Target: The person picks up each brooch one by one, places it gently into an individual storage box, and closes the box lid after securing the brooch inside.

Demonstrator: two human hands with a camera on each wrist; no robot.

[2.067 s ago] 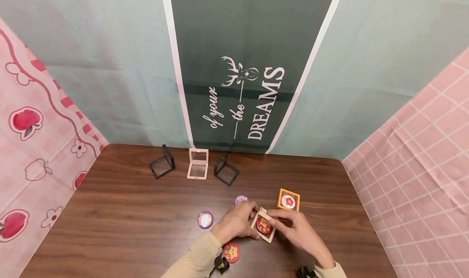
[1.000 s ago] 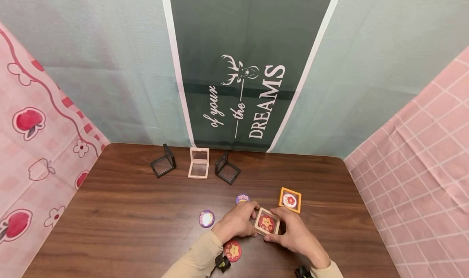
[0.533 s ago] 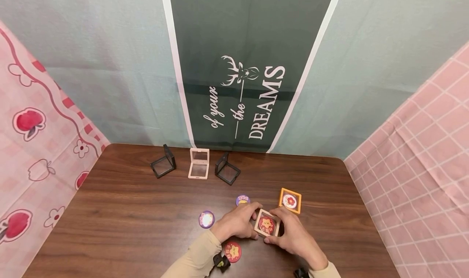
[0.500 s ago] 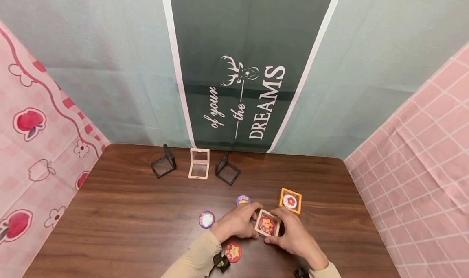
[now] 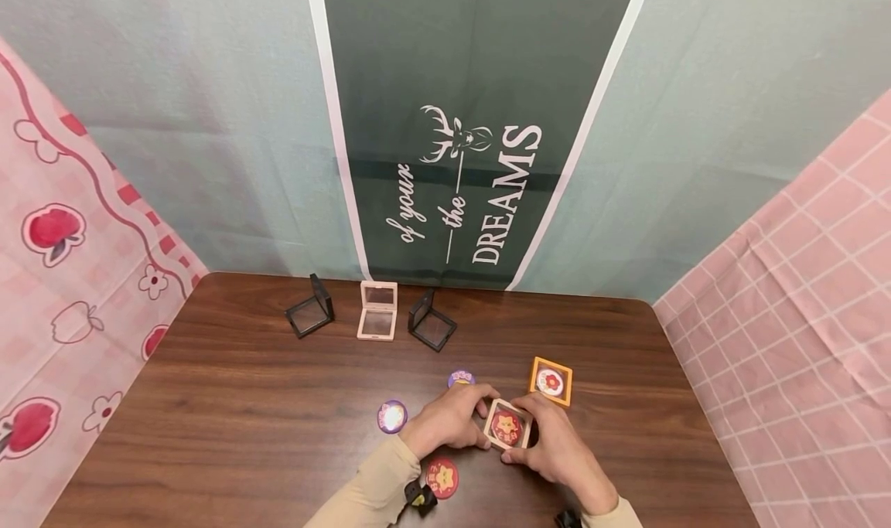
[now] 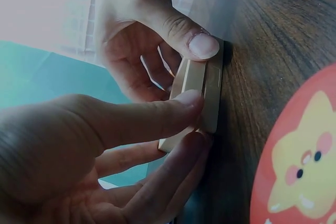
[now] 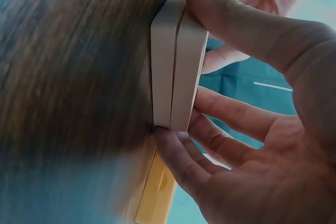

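A beige square display case point(image 5: 513, 407) lies flat on the table, its lid down over a red badge point(image 5: 506, 428) with a yellow star. My left hand point(image 5: 451, 420) grips its left edge, thumb near the front corner. From the right, my right hand point(image 5: 560, 444) holds the opposite side between thumb and fingers. A thin seam runs between the two halves of the beige case point(image 7: 178, 72) in the right wrist view. Beside my left wrist lies another red star badge point(image 5: 442, 478). A purple badge point(image 5: 461, 378) is partly hidden behind my left hand.
An orange case point(image 5: 570, 386) with a flower badge inside lies just beyond my right hand. Another purple badge point(image 5: 393, 417) is left of my left hand. Along the back stand a black case point(image 5: 309, 315), a pale pink case point(image 5: 378, 309) and another black case point(image 5: 433, 328), lids raised.
Two seconds ago the beige case's lid stood raised above the badge; by one second ago it had come down. Since then both hands have kept gripping the case's sides with barely any movement.
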